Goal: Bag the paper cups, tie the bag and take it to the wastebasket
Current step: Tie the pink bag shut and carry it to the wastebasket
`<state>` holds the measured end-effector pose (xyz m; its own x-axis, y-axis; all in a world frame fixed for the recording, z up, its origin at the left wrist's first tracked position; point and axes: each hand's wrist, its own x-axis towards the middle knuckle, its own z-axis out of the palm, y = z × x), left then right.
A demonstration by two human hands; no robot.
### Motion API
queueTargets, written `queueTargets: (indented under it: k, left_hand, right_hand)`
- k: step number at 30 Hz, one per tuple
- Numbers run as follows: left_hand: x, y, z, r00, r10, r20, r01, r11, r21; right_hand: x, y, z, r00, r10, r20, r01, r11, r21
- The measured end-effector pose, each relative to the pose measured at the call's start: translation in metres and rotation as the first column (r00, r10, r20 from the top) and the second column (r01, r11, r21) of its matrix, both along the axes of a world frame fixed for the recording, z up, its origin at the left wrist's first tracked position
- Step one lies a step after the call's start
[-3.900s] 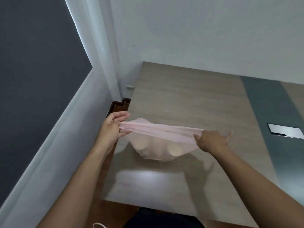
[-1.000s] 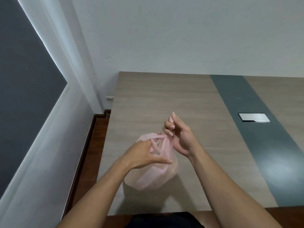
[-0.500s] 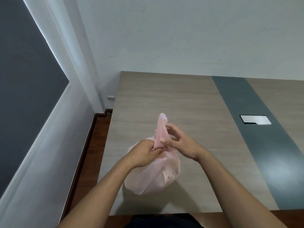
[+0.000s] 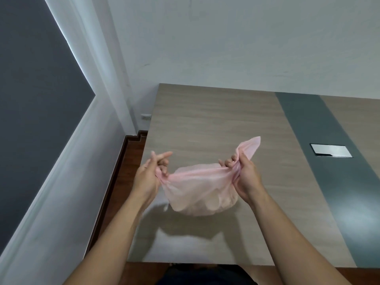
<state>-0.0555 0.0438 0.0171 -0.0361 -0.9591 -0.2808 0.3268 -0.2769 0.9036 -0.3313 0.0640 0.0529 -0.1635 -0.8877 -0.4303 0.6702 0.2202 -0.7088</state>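
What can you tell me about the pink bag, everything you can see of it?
The bag is thin, translucent pale pink plastic, wrinkled and sagging into a rounded pouch with pale rounded shapes showing through its bottom. It is held up over the table, its shadow below it. Its top is stretched sideways into two bunched ends: the left hand grips one, the right hand the other, whose loose tail sticks up past the fingers. No knot shows.

One head-worn view looks down, close over the table [image 4: 216,124].
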Motion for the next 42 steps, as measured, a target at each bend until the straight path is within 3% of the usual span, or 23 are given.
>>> queueTargets:
  k: [2,6,8,11,13,15,20,23,26,31,34,36,38,42]
  left_hand:
    - [0.005,-0.008,0.004,0.993,0.107,-0.051,-0.107,0.994,0.014]
    - [0.005,-0.008,0.007,0.992,0.12,-0.04,-0.119,0.993,0.02]
    - [0.006,0.004,-0.006,0.993,0.093,0.068,-0.097,0.993,0.065]
    - [0.012,0.028,-0.029,0.929,-0.163,0.332,0.16,0.987,0.036]
    - [0.009,0.033,-0.027,0.874,-0.298,0.383,0.323,0.946,-0.001]
    - [-0.001,0.027,-0.014,0.884,-0.316,0.346,0.344,0.939,-0.022]
    - [-0.025,0.007,0.008,0.94,-0.16,0.302,0.187,0.981,-0.061]
    - [-0.041,0.004,0.028,0.997,-0.031,0.075,0.038,0.996,-0.084]
    - [-0.049,-0.002,0.047,0.984,0.085,-0.154,-0.083,0.996,0.015]
    - [-0.048,-0.012,0.047,0.966,-0.019,-0.259,0.014,1.0,-0.021]
    - [-0.048,-0.013,0.048,0.947,-0.072,-0.312,0.071,0.997,-0.016]
    - [-0.047,-0.012,0.046,0.942,-0.084,-0.326,0.08,0.996,-0.028]
    - [-0.047,-0.011,0.04,0.964,-0.095,-0.246,0.1,0.995,0.01]
    - [-0.045,-0.009,0.029,0.986,-0.14,0.093,0.14,0.99,0.006]
  right_hand:
    - [0.0,-0.003,0.002,1.0,0.01,-0.005,-0.01,1.0,0.003]
    - [0.009,-0.012,0.013,0.996,0.024,0.084,-0.02,0.999,-0.048]
    - [0.013,-0.016,0.018,0.992,0.032,0.123,-0.023,0.997,-0.07]
    - [0.017,-0.018,0.024,0.99,0.053,0.134,-0.042,0.996,-0.084]
    - [0.018,-0.018,0.025,0.99,0.062,0.128,-0.051,0.995,-0.083]
    - [0.017,-0.016,0.026,0.991,0.068,0.116,-0.06,0.996,-0.073]
    - [0.017,-0.007,0.031,0.996,0.037,0.08,-0.035,0.999,-0.03]
    - [0.012,-0.003,0.032,0.995,0.023,0.102,-0.017,0.998,-0.06]
    - [0.006,0.0,0.035,0.989,0.108,0.102,-0.096,0.988,-0.123]
    - [0.012,0.001,0.04,0.952,0.274,-0.134,-0.286,0.955,-0.081]
    - [0.018,-0.004,0.036,0.927,0.289,-0.24,-0.295,0.955,0.008]
    - [0.02,-0.007,0.031,0.931,0.282,-0.232,-0.275,0.96,0.061]
    - [0.021,-0.009,0.026,0.944,0.293,-0.155,-0.281,0.955,0.09]
    - [0.019,-0.008,0.021,0.938,0.347,-0.014,-0.346,0.938,0.011]
